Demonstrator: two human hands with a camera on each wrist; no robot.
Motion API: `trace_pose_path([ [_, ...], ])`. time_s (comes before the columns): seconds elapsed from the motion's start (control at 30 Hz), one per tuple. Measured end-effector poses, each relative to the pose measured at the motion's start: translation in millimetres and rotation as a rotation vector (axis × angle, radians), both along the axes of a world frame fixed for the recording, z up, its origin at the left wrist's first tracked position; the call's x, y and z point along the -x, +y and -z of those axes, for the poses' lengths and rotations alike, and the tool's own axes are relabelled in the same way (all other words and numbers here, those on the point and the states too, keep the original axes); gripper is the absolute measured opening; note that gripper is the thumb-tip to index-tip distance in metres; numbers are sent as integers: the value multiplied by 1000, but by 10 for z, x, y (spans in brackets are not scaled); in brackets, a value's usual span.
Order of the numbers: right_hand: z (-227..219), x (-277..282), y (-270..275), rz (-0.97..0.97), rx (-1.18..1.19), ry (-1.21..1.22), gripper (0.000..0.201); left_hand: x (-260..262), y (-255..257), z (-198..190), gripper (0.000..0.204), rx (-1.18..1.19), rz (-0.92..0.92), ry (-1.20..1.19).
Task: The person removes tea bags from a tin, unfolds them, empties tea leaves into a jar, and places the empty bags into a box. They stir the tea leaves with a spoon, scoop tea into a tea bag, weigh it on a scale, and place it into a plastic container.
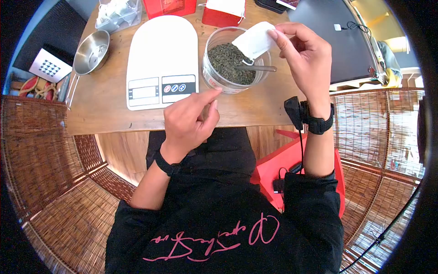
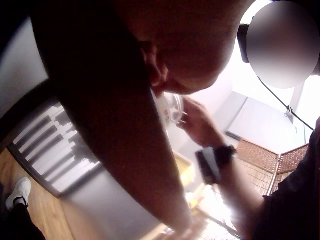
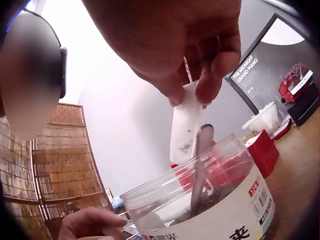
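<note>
My right hand (image 1: pixel 308 55) pinches a small white tea bag (image 1: pixel 253 41) between thumb and fingers, tilted over a clear plastic jar (image 1: pixel 213 81). Dark specks show through the bag in the right wrist view. Dry tea leaves (image 1: pixel 228 59) partly fill the jar. A metal spoon (image 1: pixel 262 68) leans in it, its handle sticking out past the rim on the right. My left hand (image 1: pixel 189 116) is at the jar's near side, index finger reaching to the wall and the others loosely bent. The left wrist view is dark, mostly blocked by the arm and hand.
Left of the jar lies a white kitchen scale (image 1: pixel 162 55) on the wooden table (image 1: pixel 100 109). Farther left is a metal pan (image 1: pixel 93 52) with a long handle. Behind stand a clear bin (image 1: pixel 132 20) of white bags and red boxes (image 1: pixel 223 17). A red stool (image 1: pixel 292 160) is below.
</note>
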State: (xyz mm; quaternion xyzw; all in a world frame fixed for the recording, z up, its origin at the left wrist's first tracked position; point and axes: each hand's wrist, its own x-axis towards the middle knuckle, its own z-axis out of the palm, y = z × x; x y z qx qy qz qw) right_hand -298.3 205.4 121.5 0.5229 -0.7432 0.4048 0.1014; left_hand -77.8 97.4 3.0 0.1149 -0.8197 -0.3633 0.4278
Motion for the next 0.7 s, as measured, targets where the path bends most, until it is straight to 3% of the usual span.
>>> trace_pose_path([
  [0.07, 31, 71, 26, 54, -45, -101, 17, 10, -1, 9, 32, -2, 1, 20],
  [0.13, 80, 180, 44, -17, -9, -496, 22, 6, -5, 14, 32, 13, 13, 30],
  [0.33, 229, 368, 111, -39, -43, -842, 26, 2, -4, -2, 31, 13, 17, 26],
  [0.47, 214, 332, 107, -44, -12, -846, 23, -1, -4, -6, 32, 13, 11, -7],
  [0.7, 94, 158, 54, -63, 291, -431, 19, 6, -1, 1, 32, 4, 17, -4],
])
